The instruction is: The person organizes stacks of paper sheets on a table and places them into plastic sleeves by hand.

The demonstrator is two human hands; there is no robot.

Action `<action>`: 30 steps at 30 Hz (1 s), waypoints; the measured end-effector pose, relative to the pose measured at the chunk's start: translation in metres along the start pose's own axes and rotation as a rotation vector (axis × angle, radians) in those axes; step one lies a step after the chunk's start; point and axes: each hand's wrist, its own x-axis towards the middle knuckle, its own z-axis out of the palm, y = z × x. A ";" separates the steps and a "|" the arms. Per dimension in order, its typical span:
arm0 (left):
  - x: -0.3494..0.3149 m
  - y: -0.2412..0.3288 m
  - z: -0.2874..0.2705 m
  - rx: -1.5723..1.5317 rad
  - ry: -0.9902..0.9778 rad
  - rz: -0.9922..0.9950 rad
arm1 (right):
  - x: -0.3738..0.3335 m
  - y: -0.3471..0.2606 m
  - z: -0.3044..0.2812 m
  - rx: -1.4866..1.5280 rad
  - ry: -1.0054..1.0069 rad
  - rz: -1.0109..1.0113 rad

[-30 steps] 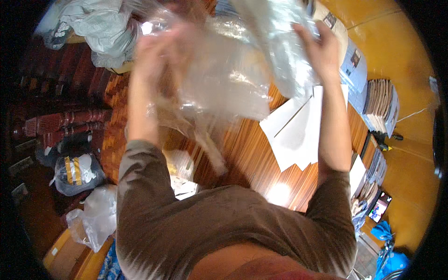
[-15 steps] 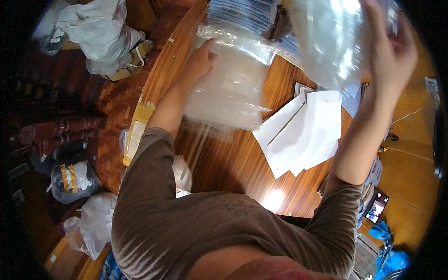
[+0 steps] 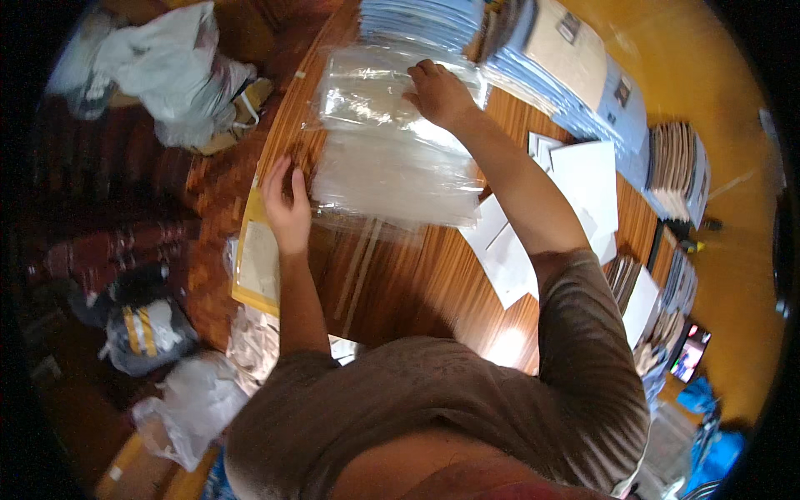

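Observation:
A pile of clear plastic bags (image 3: 392, 171) lies on the wooden table in front of me. My right hand (image 3: 443, 96) reaches across and rests on the upper part of the pile, thumb apart from the slightly bent fingers, with nothing visibly gripped. Beside the pile, over the table's left edge, my left hand (image 3: 287, 208) is held up with its fingers spread and holds nothing. Several white paper sheets (image 3: 589, 179) lie fanned out to the right, partly covered by my right forearm.
Stacks of folded blue garments (image 3: 421, 17) stand at the far edge, and more folded garments (image 3: 567, 50) line the right side. A yellow envelope (image 3: 257, 258) lies at the left edge. A phone (image 3: 690, 353) is at the lower right. White plastic bags (image 3: 171, 67) sit off to the left.
My right hand has brought the raised clear plastic down and left onto the pile, uncovering the garment stacks. My left hand has come off the pile, back toward the table's left edge.

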 end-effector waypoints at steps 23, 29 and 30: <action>-0.195 0.176 0.223 0.370 -0.610 0.365 | -0.407 0.293 -0.017 -0.077 0.321 1.185; -0.208 0.191 0.199 0.304 -0.679 0.076 | -0.368 0.283 -0.036 0.233 -0.063 0.755; -0.214 0.185 0.200 0.257 -0.682 0.096 | -0.366 0.284 -0.027 0.338 -0.156 0.719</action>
